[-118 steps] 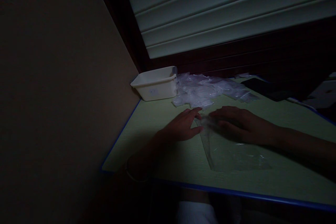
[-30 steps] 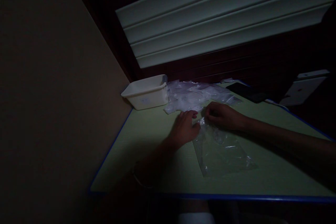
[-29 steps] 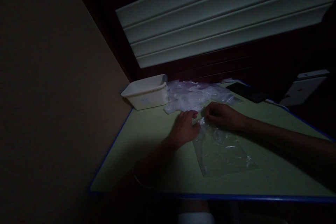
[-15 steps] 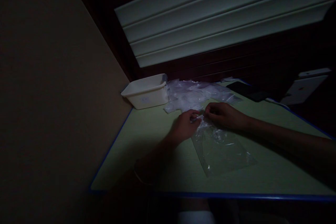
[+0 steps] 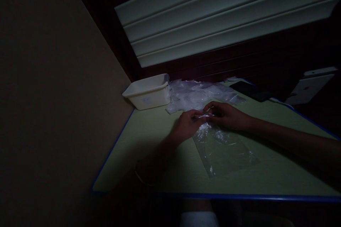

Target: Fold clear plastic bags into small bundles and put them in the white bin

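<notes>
A clear plastic bag [image 5: 229, 152] lies on the pale green tabletop [image 5: 151, 134], its gathered upper end raised between my hands. My left hand [image 5: 187, 125] pinches that end from the left, thumb and fingers pressed together. From the right, my right hand [image 5: 225, 115] grips the same crumpled end, its index finger curled over the top. The fingertips of both hands nearly meet. Behind them lies a pile of crinkled clear plastic bags [image 5: 198, 94]. The room is dim, so fine detail at the fingertips is hard to make out.
A white plastic bin [image 5: 149, 95] stands at the back left, beside the pile. At the back right lies a dark flat object [image 5: 250, 91] with a white cable. Beyond the table's right edge is a white box [image 5: 310, 88]. A wall rises on the left.
My right hand has shifted slightly left and closed on the bag's gathered end, nearer my left hand. The rest of the bag lies much as before.
</notes>
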`<state>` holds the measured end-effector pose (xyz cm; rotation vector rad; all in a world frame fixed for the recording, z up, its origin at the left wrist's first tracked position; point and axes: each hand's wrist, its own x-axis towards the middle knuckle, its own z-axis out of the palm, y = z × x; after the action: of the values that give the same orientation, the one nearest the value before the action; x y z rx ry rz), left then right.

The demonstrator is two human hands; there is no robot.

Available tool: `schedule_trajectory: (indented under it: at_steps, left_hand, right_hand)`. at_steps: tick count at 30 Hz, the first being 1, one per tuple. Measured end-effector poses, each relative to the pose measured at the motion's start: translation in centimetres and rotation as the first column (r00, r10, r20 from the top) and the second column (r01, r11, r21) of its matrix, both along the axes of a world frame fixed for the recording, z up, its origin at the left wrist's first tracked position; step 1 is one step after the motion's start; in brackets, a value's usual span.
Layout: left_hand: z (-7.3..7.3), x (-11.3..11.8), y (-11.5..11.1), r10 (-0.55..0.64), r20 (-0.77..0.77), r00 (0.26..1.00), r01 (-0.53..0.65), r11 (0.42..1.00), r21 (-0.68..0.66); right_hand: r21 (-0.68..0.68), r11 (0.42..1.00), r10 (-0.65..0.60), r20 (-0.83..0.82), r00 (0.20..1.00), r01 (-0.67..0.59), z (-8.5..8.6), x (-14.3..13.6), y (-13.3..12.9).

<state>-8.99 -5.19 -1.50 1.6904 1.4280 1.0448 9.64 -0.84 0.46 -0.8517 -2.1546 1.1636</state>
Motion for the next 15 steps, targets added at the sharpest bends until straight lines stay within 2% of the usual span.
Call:
schedule_trajectory:
  at_steps: [3, 9, 12, 15]
  left_hand:
    - [0.7, -0.4, 0.0, -0.099, 0.009, 0.995, 0.100, 0.992, -0.072]
    - [1.9, -1.4, -0.1, -0.297, 0.055, 0.953, 0.302, 0.938, -0.172]
    - [2.2, -1.7, -0.3, -0.294, -0.022, 0.956, 0.284, 0.939, -0.195]
    - [2.2, -1.9, -0.3, -0.239, -0.050, 0.970, 0.225, 0.954, -0.199]
  right_hand:
    - [-0.011, 0.999, 0.030, -0.010, 0.999, -0.030, 0.0, 0.1, 0.0]
    - [-0.065, 0.995, 0.076, -0.018, 0.997, -0.077, 0.5, 0.1, -0.8]
    - [-0.068, 0.994, 0.087, -0.026, 0.996, -0.088, 0.7, 0.1, -1.2]
    - [-0.139, 0.988, 0.062, -0.073, 0.995, -0.072, 0.8, 0.3, -1.1]
